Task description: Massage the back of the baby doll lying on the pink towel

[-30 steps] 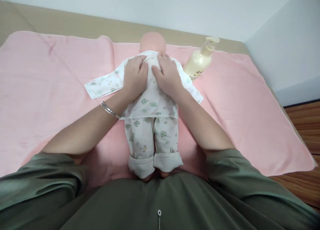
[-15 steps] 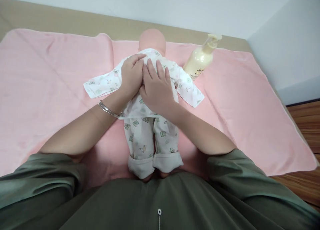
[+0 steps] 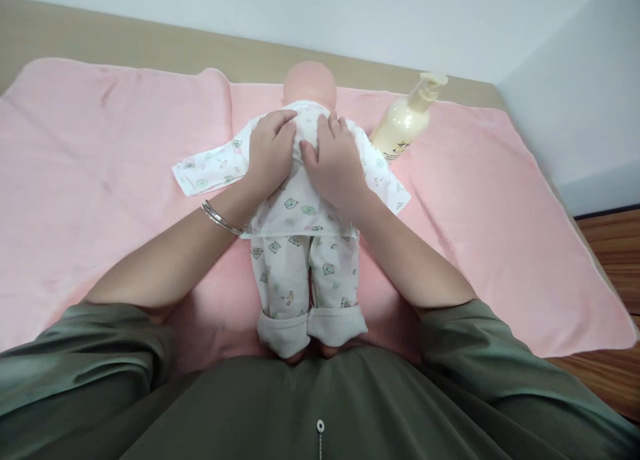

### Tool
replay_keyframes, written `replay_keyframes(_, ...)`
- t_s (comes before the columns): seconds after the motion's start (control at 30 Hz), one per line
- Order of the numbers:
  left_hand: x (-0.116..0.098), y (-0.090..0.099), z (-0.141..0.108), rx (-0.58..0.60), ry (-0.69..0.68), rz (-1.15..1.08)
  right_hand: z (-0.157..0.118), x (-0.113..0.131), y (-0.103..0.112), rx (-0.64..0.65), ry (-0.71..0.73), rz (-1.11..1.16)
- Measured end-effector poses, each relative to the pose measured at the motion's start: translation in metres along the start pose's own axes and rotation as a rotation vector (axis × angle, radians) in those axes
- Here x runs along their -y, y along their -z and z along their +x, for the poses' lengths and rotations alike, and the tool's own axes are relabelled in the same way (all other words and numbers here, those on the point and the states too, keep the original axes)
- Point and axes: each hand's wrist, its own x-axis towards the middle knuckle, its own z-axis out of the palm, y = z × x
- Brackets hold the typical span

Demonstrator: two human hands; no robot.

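Observation:
A baby doll [image 3: 310, 85] lies lengthwise before me, the smooth back of its head away from me and no face showing. It wears a white printed top [image 3: 295, 210] and matching trousers [image 3: 285, 273] with turned-up cuffs. My left hand [image 3: 273, 150] rests on the left side of the doll's upper back, fingers lying along the cloth, partly hidden. On the right side my right hand [image 3: 337, 163] lies on the top, fingers extended and thumb apart. A strip of printed cloth shows between the two hands. Neither hand grips anything visible.
A pink blanket [image 3: 115, 147] spreads beneath the doll over a tan surface [image 3: 150, 37]. Beyond the doll's right sleeve is a cream pump bottle [image 3: 403, 123]. A white wall [image 3: 350, 20] stands behind, and brown wood [image 3: 607, 247] shows at right.
My right hand has moved right and slightly up the doll's back, away from my left hand. My left hand stays almost where it was. The view has shifted slightly.

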Motion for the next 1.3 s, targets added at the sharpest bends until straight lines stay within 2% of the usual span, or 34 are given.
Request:
replay_keyframes(0.1,0.001,0.0,0.001,-0.023,0.064,-0.079,-0.021,0.02,0.0,0.036,0.079,-0.069)
replay_keyframes(0.2,0.001,0.0,-0.002,-0.028,0.074,-0.101,-0.027,0.028,0.0,0.067,0.128,-0.065)
replay_keyframes(0.27,0.0,0.0,-0.004,-0.004,0.023,-0.075,-0.019,0.021,0.001,0.064,0.129,-0.023)
replay_keyframes(0.37,0.001,0.001,-0.005,0.031,-0.071,0.04,0.004,-0.003,0.0,0.003,0.076,0.067)
replay_keyframes(0.47,0.002,0.001,-0.004,0.051,-0.075,0.12,0.022,-0.025,0.0,-0.027,0.003,0.128)
replay_keyframes(0.53,0.001,0.002,-0.003,0.067,-0.062,0.133,0.024,-0.028,0.001,-0.027,-0.018,0.119)
replay_keyframes(0.63,-0.001,0.002,-0.002,0.074,-0.001,0.12,0.011,-0.012,0.005,-0.011,-0.027,0.009)
replay_keyframes(0.77,-0.005,0.004,-0.002,0.114,0.126,0.071,-0.022,0.021,0.004,0.023,0.112,-0.055)
replay_keyframes(0.87,-0.006,0.004,-0.003,0.138,0.135,0.063,-0.03,0.029,0.002,0.048,0.179,-0.023)
replay_keyframes(0.97,-0.005,0.003,-0.005,0.116,0.029,0.122,-0.013,0.014,0.003,0.059,0.189,0.001)
replay_keyframes(1.07,-0.004,0.001,-0.01,0.098,-0.066,0.242,0.012,-0.01,0.005,0.056,0.113,0.062)
replay_keyframes(1.17,-0.008,-0.001,-0.018,0.123,-0.078,0.338,0.027,-0.026,0.005,0.055,0.024,0.12)
replay_keyframes(1.3,-0.014,-0.001,-0.021,0.19,-0.075,0.434,0.024,-0.029,0.0,0.018,0.014,0.108)
